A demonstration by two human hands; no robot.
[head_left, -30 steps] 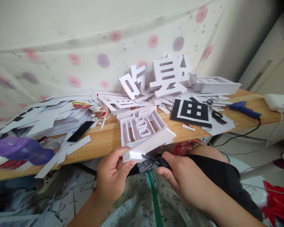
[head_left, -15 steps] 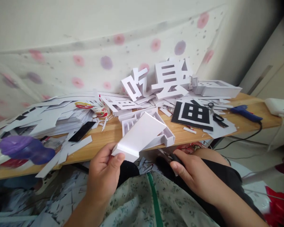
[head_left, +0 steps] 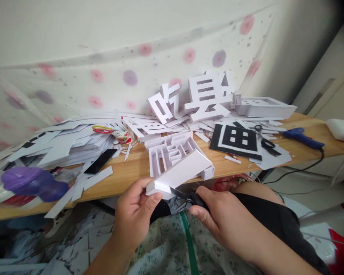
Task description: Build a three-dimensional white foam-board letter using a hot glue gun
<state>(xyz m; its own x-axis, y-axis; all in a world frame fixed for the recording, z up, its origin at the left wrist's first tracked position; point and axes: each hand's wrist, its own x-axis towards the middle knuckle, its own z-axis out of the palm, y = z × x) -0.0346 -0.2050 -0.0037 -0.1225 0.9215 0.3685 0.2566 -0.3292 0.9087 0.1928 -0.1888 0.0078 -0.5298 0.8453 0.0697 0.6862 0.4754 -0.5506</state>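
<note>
My left hand (head_left: 137,210) is closed on the near end of a white foam-board piece (head_left: 183,170), thumb on top and fingers beneath. The piece is long, with a narrow side strip folded along its end, and it slants up to the right. In my right hand (head_left: 218,214) is a pair of black-handled scissors (head_left: 199,200). Their dark blades reach the lower edge of the board near my left thumb; whether they are biting into it I cannot tell. Just behind the held piece lies a white hollow letter frame (head_left: 157,160) with inner walls, partly covered by it.
Black stencil sheet (head_left: 236,139), another pair of scissors (head_left: 266,143) and a blue glue gun (head_left: 302,137) lie on the right. White 3D characters (head_left: 208,95) stand at the back. Left are stacked board scraps (head_left: 74,149), a phone (head_left: 101,160), a cup (head_left: 124,136) and a purple object (head_left: 31,183).
The scissors have moved left, up against the board's lower edge. The board has tilted lower to the right, uncovering more of the letter frame. The view has shifted slightly.
</note>
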